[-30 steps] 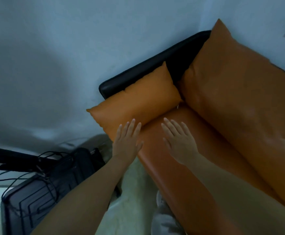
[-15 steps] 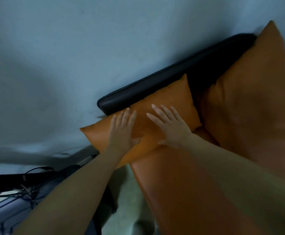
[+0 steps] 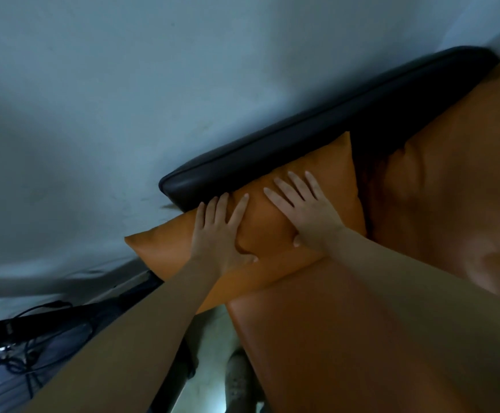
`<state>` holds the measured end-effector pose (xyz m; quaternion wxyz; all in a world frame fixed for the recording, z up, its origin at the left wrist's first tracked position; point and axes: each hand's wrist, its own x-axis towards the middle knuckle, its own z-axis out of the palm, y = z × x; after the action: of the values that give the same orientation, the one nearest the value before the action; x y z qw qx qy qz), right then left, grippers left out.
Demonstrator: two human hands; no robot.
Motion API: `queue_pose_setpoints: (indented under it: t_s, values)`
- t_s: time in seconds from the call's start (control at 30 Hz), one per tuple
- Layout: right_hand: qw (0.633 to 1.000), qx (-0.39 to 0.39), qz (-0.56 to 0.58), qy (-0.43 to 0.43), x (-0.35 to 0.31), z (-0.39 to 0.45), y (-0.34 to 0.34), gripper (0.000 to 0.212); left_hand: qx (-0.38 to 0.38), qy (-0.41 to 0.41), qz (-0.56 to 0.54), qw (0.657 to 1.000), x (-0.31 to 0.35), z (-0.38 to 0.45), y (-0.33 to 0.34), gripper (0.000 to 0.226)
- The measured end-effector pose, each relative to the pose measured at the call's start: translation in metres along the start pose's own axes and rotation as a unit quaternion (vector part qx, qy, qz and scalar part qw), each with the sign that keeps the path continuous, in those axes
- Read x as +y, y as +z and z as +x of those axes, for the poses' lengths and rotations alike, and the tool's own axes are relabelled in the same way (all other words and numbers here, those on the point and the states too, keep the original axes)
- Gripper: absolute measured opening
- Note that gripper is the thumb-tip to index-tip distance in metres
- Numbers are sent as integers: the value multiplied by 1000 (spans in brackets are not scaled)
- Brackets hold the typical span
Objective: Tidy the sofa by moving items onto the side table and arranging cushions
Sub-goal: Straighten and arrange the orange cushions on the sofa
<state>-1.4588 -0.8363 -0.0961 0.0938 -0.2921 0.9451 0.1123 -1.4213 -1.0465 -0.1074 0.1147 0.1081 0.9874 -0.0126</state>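
Observation:
A small orange cushion leans against the sofa's black armrest, its lower left corner sticking out past the seat edge. My left hand lies flat on the cushion's left half with fingers spread. My right hand presses flat on its middle, fingers apart. Neither hand grips anything. The orange seat runs below, and a large orange back cushion stands at the right.
A pale blue wall rises right behind the armrest. At lower left a dark case with tangled black cables sits beside the sofa. Pale floor shows between the case and the seat.
Both hands moved from the seat's front edge up onto the small cushion and now press it against the armrest. The view has moved closer to the sofa's corner.

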Motion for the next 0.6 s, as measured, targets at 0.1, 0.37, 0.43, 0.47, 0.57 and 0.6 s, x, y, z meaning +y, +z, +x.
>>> queue_pose_setpoints:
  t_s: [0.1, 0.37, 0.43, 0.47, 0.57, 0.6]
  values:
    - [998, 60, -1, 5, -6, -11, 12, 127, 22, 14, 8, 1000, 7, -9, 5, 124]
    - [981, 192, 28, -6, 1, -35, 27, 67, 161, 48, -18, 986, 15, -23, 8, 104]
    - [977, 211, 27, 1, 14, -30, 25, 56, 176, 43, -28, 983, 20, -14, 3, 102]
    - [977, 213, 22, 6, 21, -27, 23, 59, 180, 43, -33, 982, 22, -6, -1, 102]
    - [984, 178, 7, 17, 35, -21, 19, 86, 168, 54, -8, 984, 25, 14, -5, 105]
    - [986, 167, 7, 18, 35, -20, 20, 91, 163, 54, 2, 985, 26, 16, -3, 105]
